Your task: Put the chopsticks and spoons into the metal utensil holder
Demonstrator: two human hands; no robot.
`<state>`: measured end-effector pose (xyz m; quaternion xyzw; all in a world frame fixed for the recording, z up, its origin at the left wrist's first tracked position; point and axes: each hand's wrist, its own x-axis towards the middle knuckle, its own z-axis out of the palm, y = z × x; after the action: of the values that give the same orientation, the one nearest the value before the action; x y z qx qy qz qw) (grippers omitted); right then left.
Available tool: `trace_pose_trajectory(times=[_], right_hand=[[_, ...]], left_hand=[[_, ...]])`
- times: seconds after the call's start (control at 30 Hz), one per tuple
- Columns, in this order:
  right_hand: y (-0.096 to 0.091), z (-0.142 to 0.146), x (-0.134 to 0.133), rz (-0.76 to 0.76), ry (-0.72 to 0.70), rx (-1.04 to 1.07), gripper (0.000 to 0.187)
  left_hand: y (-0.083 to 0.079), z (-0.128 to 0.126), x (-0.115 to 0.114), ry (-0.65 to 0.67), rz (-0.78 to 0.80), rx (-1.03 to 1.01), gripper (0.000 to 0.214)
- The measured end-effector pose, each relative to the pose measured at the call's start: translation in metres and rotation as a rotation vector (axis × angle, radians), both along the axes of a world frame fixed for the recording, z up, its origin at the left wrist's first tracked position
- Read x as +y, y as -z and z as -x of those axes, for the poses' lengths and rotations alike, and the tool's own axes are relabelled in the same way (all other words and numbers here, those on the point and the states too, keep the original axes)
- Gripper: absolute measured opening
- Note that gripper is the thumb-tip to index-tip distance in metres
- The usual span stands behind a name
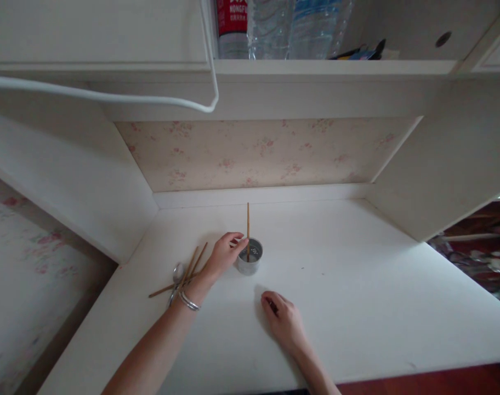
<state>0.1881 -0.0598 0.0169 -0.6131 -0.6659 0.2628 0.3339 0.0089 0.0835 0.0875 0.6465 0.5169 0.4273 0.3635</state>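
A silver metal cup [249, 267] with holes in its bottom stands on the white tabletop. One wooden chopstick [248, 219] rises upright from it, its lower end inside the cup. My left hand [224, 253], reaching over from the left, pinches this chopstick at the cup's rim between thumb and fingers. Under and beside my left wrist lie several loose chopsticks [162, 291], crossing one another, with a metal spoon [178, 272] among them; my forearm hides part of the pile. My right hand [283, 319] rests on the tabletop in front of the cup, fingers curled in, holding nothing visible.
The white tabletop [357, 285] is bounded by a low back ledge and side panels [422, 164]. Overhead, a shelf [332, 67] holds plastic bottles [270, 27]. A white cable [151, 100] hangs across the upper left.
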Motion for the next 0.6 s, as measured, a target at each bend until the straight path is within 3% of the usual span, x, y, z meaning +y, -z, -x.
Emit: trace_pose_trajectory(times=[0.2, 0.27, 0.33, 0.47, 0.6], right_hand=[[0.004, -0.001, 0.001, 0.024, 0.013, 0.066, 0.029], [0.005, 0.0, 0.001, 0.029, 0.043, 0.12, 0.031], [0.001, 0.003, 0.001, 0.023, 0.084, 0.158, 0.033], [-0.022, 0.023, 0.005, -0.029, 0.087, 0.204, 0.032], [-0.06, 0.063, 0.02, -0.06, -0.087, 0.207, 0.024]], left_hand=[[0.015, 0.006, -0.058, -0.18, 0.076, -0.111, 0.034], [0.025, 0.007, -0.079, -0.181, 0.165, -0.129, 0.03], [0.036, 0.007, -0.097, -0.094, 0.262, -0.157, 0.028], [0.054, 0.007, -0.12, 0.037, 0.372, -0.165, 0.028], [0.059, 0.009, -0.124, 0.073, 0.348, -0.202, 0.023]])
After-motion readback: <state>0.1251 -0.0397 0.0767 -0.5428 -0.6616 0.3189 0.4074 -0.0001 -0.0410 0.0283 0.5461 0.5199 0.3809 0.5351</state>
